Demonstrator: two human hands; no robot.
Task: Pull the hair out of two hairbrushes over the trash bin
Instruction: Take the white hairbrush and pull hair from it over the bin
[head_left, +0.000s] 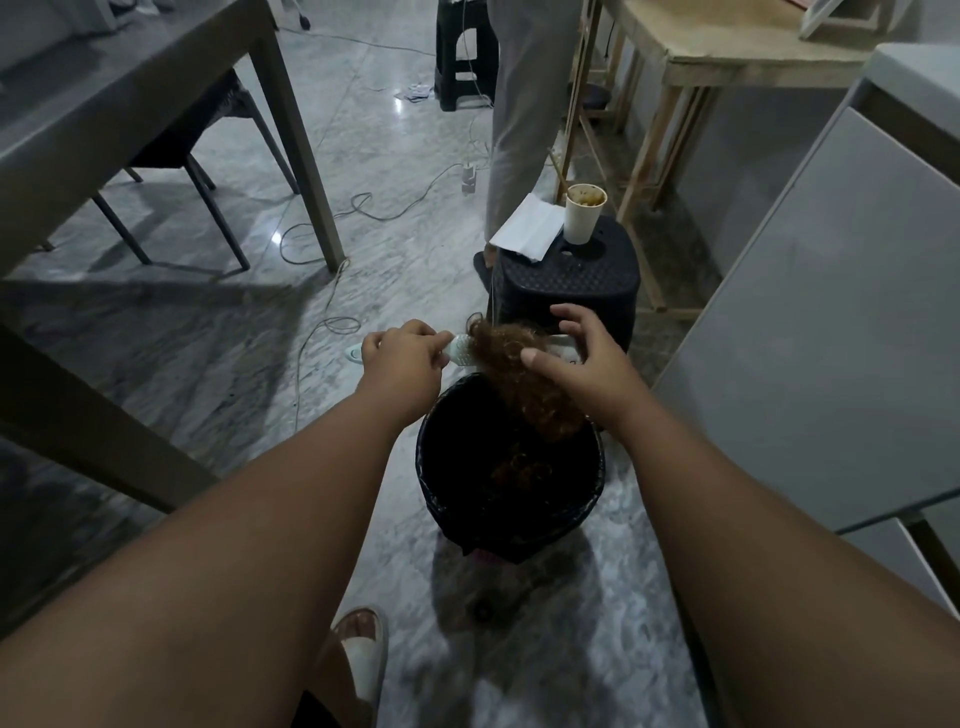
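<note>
The black trash bin (511, 499) sits right under both hands, so any hair that falls lands inside. Some hair is already at the bottom. The white hairbrush (467, 355) is held flat between the hands, over the bin's far edge. The left hand (402, 358) is closed tight around its handle to keep it steady. The right hand (582, 358) pinches the big brown clump of hair (524, 384), which hangs down from the brush toward the bin.
</note>
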